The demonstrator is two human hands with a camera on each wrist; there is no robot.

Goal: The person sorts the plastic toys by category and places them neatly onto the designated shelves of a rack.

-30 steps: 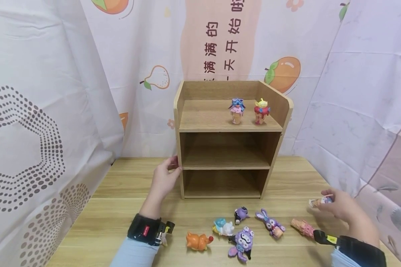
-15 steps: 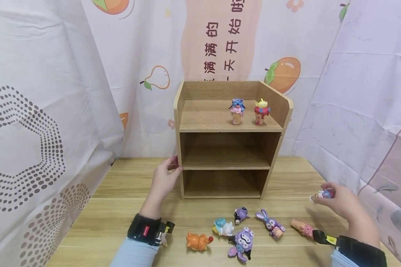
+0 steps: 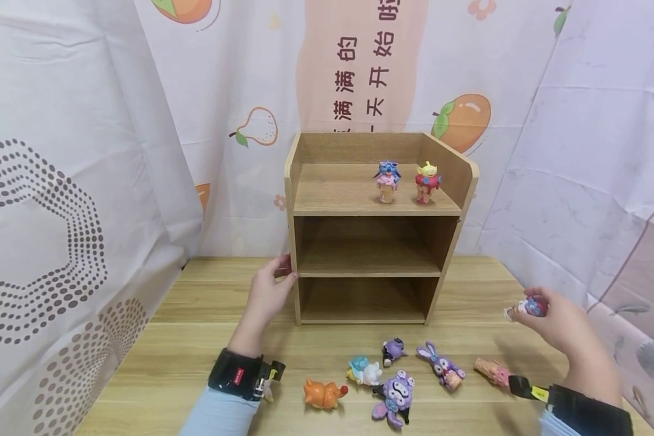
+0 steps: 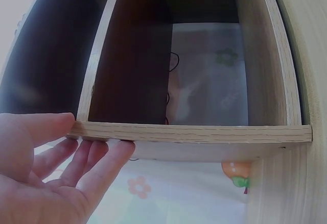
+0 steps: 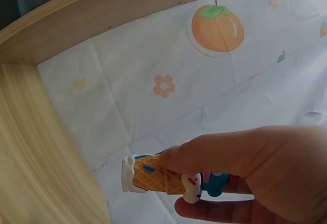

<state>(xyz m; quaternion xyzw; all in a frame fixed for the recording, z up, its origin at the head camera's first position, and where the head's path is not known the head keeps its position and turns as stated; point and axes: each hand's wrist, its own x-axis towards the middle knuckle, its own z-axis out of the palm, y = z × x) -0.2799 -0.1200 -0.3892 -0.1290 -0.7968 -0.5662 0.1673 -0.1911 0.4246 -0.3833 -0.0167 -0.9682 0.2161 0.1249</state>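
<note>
At eight o'clock of the shelf unit (image 3: 368,275), the left hand (image 3: 267,292) holds its side edge between thumb and slightly curled fingers. At four o'clock, the right hand (image 3: 561,324) pinches an ice-cream-cone figurine (image 5: 159,175), apparently lifted clear of the worktop (image 3: 196,321). It seems early days: two figures, blue-headed (image 3: 387,181) and yellow-topped (image 3: 427,181), stand upright at one o'clock; seven toys (image 3: 398,392) lie around six o'clock.

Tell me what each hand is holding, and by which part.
Right hand: a cone figurine, by its head end and upper cone. Left hand: the shelf, by the front edge of its left side.
</note>
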